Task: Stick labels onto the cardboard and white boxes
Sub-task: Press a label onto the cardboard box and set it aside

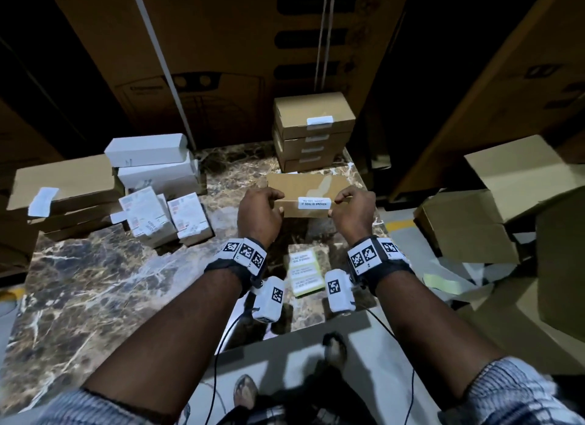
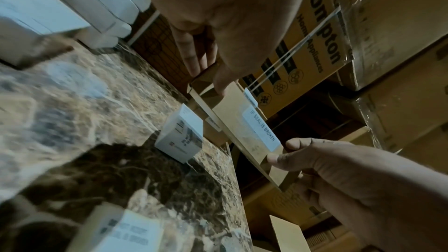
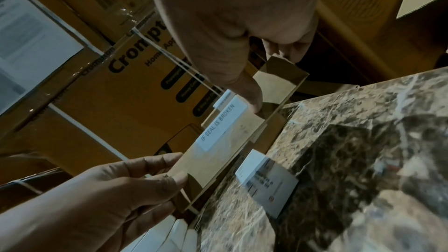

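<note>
A flat cardboard box (image 1: 304,187) is lifted above the marble table between both hands. A white label (image 1: 314,203) reading "IF SEAL IS BROKEN" is stuck over its front edge, also seen as the label (image 2: 263,128) and the label (image 3: 221,124). My left hand (image 1: 262,207) grips the box's left end, thumb on top. My right hand (image 1: 349,207) grips its right end. A sheet of yellow-backed labels (image 1: 305,271) lies on the table below my wrists. Four labelled cardboard boxes (image 1: 313,130) are stacked at the back.
White boxes (image 1: 152,163) and small printed cartons (image 1: 167,215) stand left of centre. Flat cardboard boxes (image 1: 63,196) are piled at the far left. Large cartons (image 1: 221,44) wall in the back. Open cardboard boxes (image 1: 474,222) lie at the right, off the marble table (image 1: 95,282).
</note>
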`<state>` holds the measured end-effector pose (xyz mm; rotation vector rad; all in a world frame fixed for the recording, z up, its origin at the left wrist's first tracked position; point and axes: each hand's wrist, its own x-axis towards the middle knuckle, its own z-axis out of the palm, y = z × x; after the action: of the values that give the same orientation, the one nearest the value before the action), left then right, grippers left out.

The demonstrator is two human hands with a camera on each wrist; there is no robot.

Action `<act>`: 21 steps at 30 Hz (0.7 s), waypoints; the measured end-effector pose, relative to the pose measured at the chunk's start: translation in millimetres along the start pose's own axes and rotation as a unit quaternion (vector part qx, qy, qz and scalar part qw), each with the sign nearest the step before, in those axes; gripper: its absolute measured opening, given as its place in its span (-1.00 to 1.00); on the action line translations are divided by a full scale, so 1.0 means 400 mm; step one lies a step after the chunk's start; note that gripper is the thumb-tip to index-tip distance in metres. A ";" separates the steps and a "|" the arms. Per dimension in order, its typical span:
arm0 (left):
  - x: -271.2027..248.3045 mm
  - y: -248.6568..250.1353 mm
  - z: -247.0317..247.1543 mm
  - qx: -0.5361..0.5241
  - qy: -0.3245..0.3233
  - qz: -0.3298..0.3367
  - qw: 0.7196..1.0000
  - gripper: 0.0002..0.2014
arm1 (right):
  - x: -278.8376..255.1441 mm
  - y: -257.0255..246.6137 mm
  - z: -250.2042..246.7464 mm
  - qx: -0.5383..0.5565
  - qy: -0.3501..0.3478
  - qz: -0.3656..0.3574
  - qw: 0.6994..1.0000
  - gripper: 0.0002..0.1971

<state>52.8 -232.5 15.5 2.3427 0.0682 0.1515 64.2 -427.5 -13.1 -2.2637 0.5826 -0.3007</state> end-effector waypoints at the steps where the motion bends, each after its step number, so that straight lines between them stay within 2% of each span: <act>1: 0.008 0.021 0.026 -0.002 0.002 0.002 1.000 -0.71 | 0.027 0.020 -0.014 0.004 0.007 -0.005 1.000 -0.60; 5: 0.042 0.098 0.135 -0.009 0.004 0.007 1.000 -0.72 | 0.138 0.093 -0.069 -0.002 0.032 -0.034 0.999 -0.56; 10: 0.085 0.145 0.273 -0.021 -0.006 0.001 1.000 -0.73 | 0.253 0.183 -0.105 -0.019 -0.009 -0.032 0.999 -0.68; 16: 0.118 0.125 0.374 -0.001 -0.020 -0.042 0.999 -0.69 | 0.340 0.248 -0.049 -0.024 -0.056 -0.034 0.998 -0.61; 21: 0.132 0.077 0.391 0.010 -0.021 -0.081 0.996 -0.68 | 0.357 0.254 0.023 -0.034 -0.107 -0.042 0.993 -0.57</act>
<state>125.8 -359.4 -66.4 2.3483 0.2405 0.0220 159.4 -553.9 -88.8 -2.3530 0.3911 -0.0772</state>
